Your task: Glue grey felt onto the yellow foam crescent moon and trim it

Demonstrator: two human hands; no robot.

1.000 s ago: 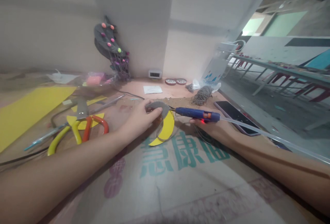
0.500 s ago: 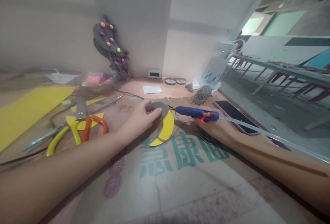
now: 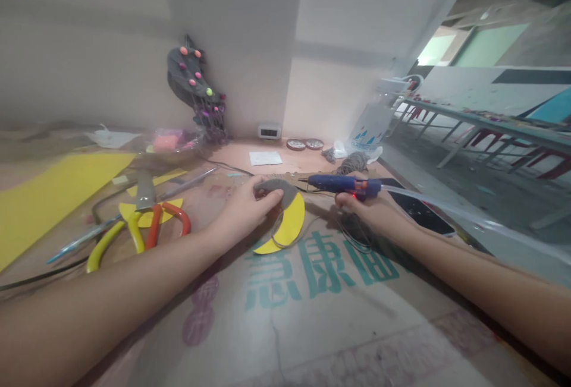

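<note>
A yellow crescent cutout (image 3: 292, 220), its upper end wrapped in grey yarn, is pinched between the thumb and fingers of my left hand (image 3: 254, 203). Its bare lower tip points down to the left, and a loose loop of grey yarn hangs beside it. My right hand (image 3: 368, 211) is wrapped around a blue hot glue gun (image 3: 334, 183) with a small red light glowing. The gun's nozzle points left, just right of the wrapped end; whether it touches is hard to tell. A clear glue stick (image 3: 414, 195) sticks out of the gun's back.
Scissors with red and yellow handles (image 3: 154, 217), a pen (image 3: 84, 238) and a yellow sheet (image 3: 57, 197) lie left. Behind are a decorated grey moon (image 3: 190, 81), a small digital clock (image 3: 269, 132) and a grey yarn ball (image 3: 352, 163). A phone (image 3: 419, 208) lies right, near the table edge.
My right hand has raised the glue gun slightly and shifted it a little right. The left hand keeps its hold on the crescent. The whole view has shifted slightly.
</note>
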